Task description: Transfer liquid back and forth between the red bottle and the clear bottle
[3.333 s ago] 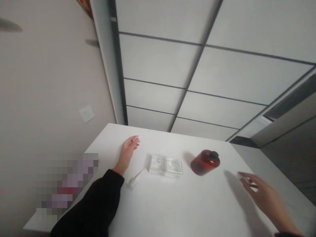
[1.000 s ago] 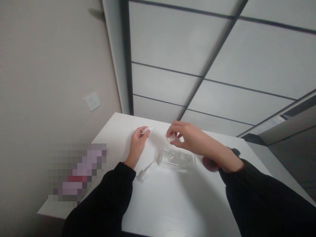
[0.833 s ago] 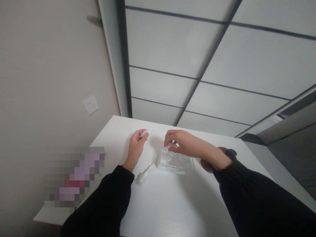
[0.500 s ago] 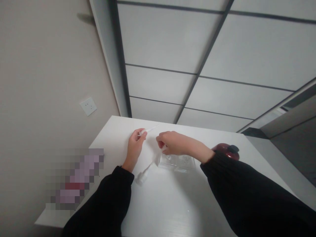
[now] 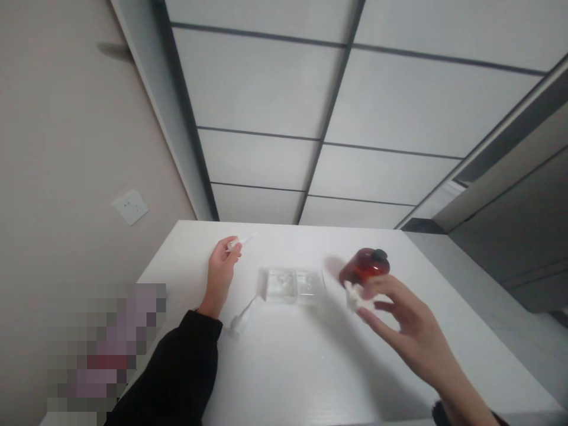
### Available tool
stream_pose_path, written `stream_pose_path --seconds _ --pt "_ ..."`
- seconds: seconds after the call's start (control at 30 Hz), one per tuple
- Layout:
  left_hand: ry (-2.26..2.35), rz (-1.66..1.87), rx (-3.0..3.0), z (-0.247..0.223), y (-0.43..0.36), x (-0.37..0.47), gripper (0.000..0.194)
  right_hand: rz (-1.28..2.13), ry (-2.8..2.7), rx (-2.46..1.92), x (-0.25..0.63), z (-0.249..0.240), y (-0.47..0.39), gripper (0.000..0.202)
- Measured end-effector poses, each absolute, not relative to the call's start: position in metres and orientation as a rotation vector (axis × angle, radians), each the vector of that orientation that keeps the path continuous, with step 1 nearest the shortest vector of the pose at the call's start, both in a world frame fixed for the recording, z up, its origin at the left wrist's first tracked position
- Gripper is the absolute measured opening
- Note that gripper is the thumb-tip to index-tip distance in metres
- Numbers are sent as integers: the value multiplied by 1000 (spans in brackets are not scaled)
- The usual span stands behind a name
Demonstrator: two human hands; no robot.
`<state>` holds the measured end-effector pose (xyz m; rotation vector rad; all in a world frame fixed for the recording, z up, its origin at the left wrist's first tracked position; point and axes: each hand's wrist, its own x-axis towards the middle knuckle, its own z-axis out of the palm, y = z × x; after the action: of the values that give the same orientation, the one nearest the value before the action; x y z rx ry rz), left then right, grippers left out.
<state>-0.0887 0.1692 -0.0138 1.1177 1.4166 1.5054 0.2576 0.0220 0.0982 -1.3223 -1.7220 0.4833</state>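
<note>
My left hand [image 5: 224,266] is closed, with its fingers around a small white piece with a thin pointed tip [image 5: 245,241] that points to the right. My right hand [image 5: 406,322] pinches a crumpled white tissue [image 5: 355,297] between thumb and fingers, just in front of a shiny red container with a dark knob-like top [image 5: 361,266]. Between the two hands a clear plastic box with two compartments [image 5: 296,287] rests on the table. To its left lies a blurred translucent piece with a thin stem [image 5: 242,319]; its kind is not clear.
All of this stands on a white table [image 5: 288,373]. Beyond its far edge are pale panels with dark frames [image 5: 261,89]. A wall socket [image 5: 130,206] is on the left wall, and a pixelated pinkish item [image 5: 119,331] is at the table's left edge.
My right hand has moved from above the clear box to the right, beside the red container, and the tissue now shows in it. The left hand still holds the white piece. The view has shifted.
</note>
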Motion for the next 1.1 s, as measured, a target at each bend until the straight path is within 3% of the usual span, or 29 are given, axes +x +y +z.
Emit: stream_pose_path --seconds 0.17,0.43,0.63,0.77,1.1 --pt "1409 1527 1160 -10 168 -89 31 426 -1383 -1541 302 27 -25 30" --pt "1447 1444 1231 -7 165 -86 31 551 -1704 -1161 219 55 27 18" --pt "1476 1437 1227 -13 166 -92 34 568 -1777 -1144 196 47 54 14" --pt "1469 1447 1214 -15 168 -93 32 597 -1704 -1203 204 46 46 15" --pt "1428 1477 1160 -19 171 -91 31 383 -1238 -1609 306 14 -25 41"
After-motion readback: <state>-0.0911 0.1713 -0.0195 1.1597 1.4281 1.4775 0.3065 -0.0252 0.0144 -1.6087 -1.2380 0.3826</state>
